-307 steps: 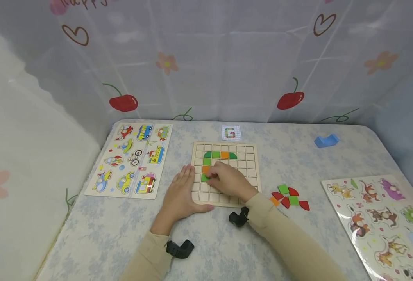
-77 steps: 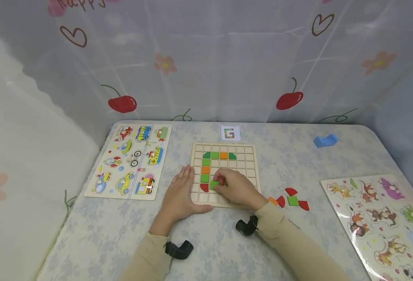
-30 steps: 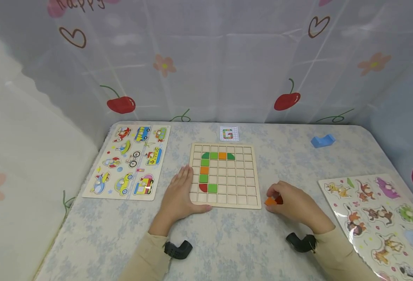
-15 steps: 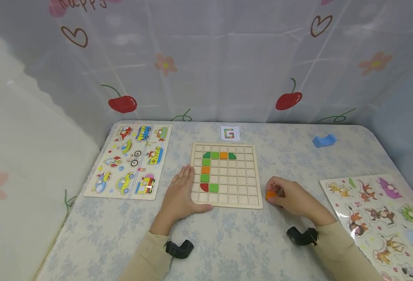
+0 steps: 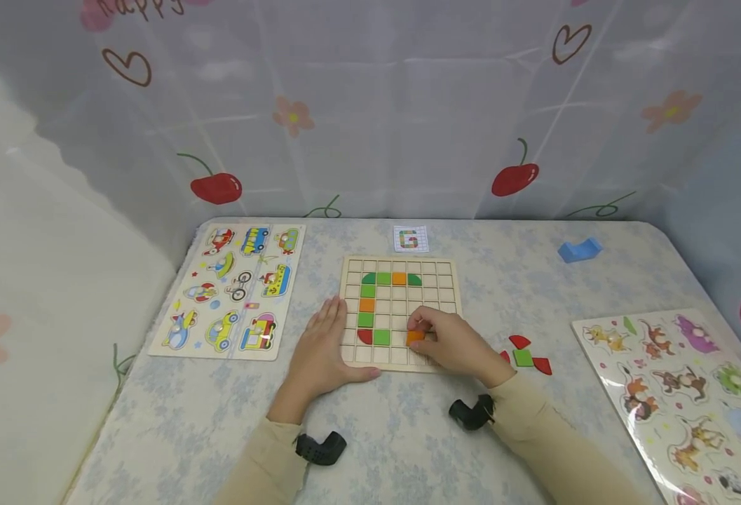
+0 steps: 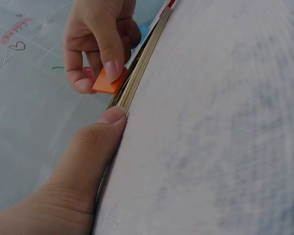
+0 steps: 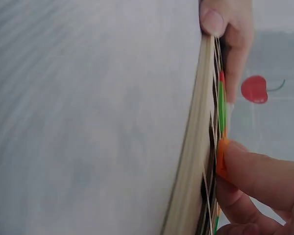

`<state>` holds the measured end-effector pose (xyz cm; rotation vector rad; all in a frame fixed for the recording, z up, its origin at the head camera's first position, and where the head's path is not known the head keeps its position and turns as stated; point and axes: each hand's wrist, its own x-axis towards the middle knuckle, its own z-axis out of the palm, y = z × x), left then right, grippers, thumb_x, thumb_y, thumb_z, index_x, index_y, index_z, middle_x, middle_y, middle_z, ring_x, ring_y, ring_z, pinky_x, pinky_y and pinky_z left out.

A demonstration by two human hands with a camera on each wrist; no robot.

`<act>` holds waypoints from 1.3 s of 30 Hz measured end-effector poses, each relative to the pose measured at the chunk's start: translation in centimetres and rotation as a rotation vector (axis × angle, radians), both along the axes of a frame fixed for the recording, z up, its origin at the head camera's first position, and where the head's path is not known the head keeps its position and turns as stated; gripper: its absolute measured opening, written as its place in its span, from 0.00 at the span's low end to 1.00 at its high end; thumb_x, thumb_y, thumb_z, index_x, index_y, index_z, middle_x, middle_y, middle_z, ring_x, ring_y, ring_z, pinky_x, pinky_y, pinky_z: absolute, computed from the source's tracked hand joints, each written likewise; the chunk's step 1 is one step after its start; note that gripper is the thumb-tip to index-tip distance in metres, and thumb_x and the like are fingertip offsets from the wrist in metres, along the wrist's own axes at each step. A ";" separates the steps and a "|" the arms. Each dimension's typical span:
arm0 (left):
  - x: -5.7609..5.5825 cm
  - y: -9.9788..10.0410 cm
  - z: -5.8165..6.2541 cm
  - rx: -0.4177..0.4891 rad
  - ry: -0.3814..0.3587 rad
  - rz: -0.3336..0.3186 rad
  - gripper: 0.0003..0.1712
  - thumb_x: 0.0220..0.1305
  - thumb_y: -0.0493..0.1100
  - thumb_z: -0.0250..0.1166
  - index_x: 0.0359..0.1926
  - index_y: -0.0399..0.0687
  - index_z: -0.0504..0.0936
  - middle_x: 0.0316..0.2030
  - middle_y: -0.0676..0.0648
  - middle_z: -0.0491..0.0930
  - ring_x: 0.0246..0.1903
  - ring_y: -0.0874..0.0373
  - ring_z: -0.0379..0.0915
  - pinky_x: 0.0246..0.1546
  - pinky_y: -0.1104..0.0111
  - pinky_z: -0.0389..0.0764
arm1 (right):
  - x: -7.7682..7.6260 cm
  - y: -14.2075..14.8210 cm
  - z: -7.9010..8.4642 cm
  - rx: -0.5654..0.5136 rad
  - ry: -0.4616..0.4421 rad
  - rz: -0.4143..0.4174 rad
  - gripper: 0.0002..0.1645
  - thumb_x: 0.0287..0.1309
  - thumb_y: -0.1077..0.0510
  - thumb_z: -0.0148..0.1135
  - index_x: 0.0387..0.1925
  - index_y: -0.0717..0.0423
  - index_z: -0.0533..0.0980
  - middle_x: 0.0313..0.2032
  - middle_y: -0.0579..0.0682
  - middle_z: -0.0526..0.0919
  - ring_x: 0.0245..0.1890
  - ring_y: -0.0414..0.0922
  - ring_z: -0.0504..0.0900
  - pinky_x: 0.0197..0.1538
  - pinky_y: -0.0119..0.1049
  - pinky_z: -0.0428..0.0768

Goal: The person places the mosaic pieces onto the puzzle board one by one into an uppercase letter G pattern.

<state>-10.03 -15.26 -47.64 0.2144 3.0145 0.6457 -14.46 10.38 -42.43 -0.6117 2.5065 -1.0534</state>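
A wooden grid board (image 5: 442, 298) lies mid-table, its cells partly filled with green, orange and red tiles in a C-like outline. My right hand (image 5: 455, 344) pinches an orange square tile (image 5: 414, 337) between thumb and fingers over the board's lower rows, right of a green square tile (image 5: 381, 337). In the left wrist view the orange tile (image 6: 107, 83) looks tilted. My left hand (image 5: 321, 351) rests at the board's lower left corner, fingers straight along the left side and thumb (image 6: 83, 152) against the front edge.
Red quarter-round pieces (image 5: 542, 365) and one green square (image 5: 524, 358) lie right of the board. A small card (image 5: 411, 239) with a G pattern sits behind it. A vehicle puzzle (image 5: 228, 291) stands left, an animal puzzle (image 5: 679, 379) right, a blue block (image 5: 580, 250) back right.
A red quarter piece and a green square have joined the board's bottom row. My right hand took the orange tile from the loose pieces and carried it left over the board. My left hand stayed.
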 end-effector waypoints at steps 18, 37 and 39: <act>0.1 0.1 0.3 -0.003 0.018 -0.007 0.82 0.35 0.89 0.61 0.79 0.42 0.44 0.79 0.46 0.42 0.80 0.54 0.33 0.79 0.54 0.46 | 0.1 -2.3 -0.5 0.069 0.139 0.032 0.09 0.59 0.57 0.70 0.43 0.49 0.85 0.39 0.40 0.79 0.37 0.37 0.76 0.43 0.33 0.77; 0.1 0.0 0.0 0.012 0.017 -0.004 0.82 0.34 0.89 0.62 0.79 0.43 0.43 0.80 0.46 0.41 0.80 0.53 0.33 0.79 0.54 0.45 | 1.9 9.5 1.1 0.185 0.174 0.062 0.23 0.58 0.61 0.70 0.56 0.53 0.80 0.49 0.46 0.80 0.29 0.34 0.71 0.34 0.29 0.74; 0.1 0.0 0.0 0.013 0.018 -0.005 0.82 0.34 0.89 0.61 0.79 0.43 0.43 0.80 0.46 0.41 0.80 0.53 0.33 0.79 0.54 0.45 | 2.0 10.5 1.3 0.206 0.186 0.054 0.23 0.57 0.61 0.70 0.56 0.53 0.80 0.47 0.46 0.79 0.31 0.34 0.73 0.35 0.30 0.76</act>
